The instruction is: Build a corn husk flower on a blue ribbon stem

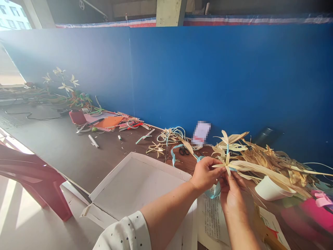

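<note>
My left hand (205,172) pinches a pale straw-leaf flower (227,162) at its base, fingers closed. My right hand (234,194) grips the same flower from below, fingers curled round its stem. A light blue ribbon (213,192) runs round the stem and hangs in a loop between my hands. A second straw flower (230,139) with a blue-wrapped stem rises just behind. Both hands hover over the brown table (65,149), above a printed paper sheet (212,218).
A shallow white cardboard tray (135,184) lies left of my hands. Dried leaves (270,159), a white cup (269,189) and pink material (312,205) sit right. Black scissors (184,150), ribbon coils (174,133) and craft scraps (109,121) line the blue partition (208,76). A red chair (33,177) stands left.
</note>
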{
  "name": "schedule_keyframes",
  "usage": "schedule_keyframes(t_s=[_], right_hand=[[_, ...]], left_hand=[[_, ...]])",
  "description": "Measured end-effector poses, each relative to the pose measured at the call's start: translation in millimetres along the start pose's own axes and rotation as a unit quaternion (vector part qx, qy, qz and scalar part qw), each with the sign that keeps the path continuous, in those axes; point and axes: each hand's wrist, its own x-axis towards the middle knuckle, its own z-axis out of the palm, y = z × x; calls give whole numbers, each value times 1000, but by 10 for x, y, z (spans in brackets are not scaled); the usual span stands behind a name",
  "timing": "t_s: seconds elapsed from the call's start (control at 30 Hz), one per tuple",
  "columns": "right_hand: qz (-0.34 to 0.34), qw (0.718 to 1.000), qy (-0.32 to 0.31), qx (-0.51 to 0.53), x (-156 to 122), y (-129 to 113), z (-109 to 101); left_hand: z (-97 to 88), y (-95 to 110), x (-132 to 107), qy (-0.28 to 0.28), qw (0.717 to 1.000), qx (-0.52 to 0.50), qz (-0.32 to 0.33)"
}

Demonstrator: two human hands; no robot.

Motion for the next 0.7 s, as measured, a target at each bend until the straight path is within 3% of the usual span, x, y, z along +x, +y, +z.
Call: schedule_keyframes(t_s=[0.53, 0.7], right_hand=[[-9, 999, 21, -44, -12, -8, 35], [-26, 989, 30, -140, -60, -65, 6]], left_hand=[[-10, -11, 13, -4, 998, -35, -43], [-8, 32, 16, 5, 997, -47, -54]])
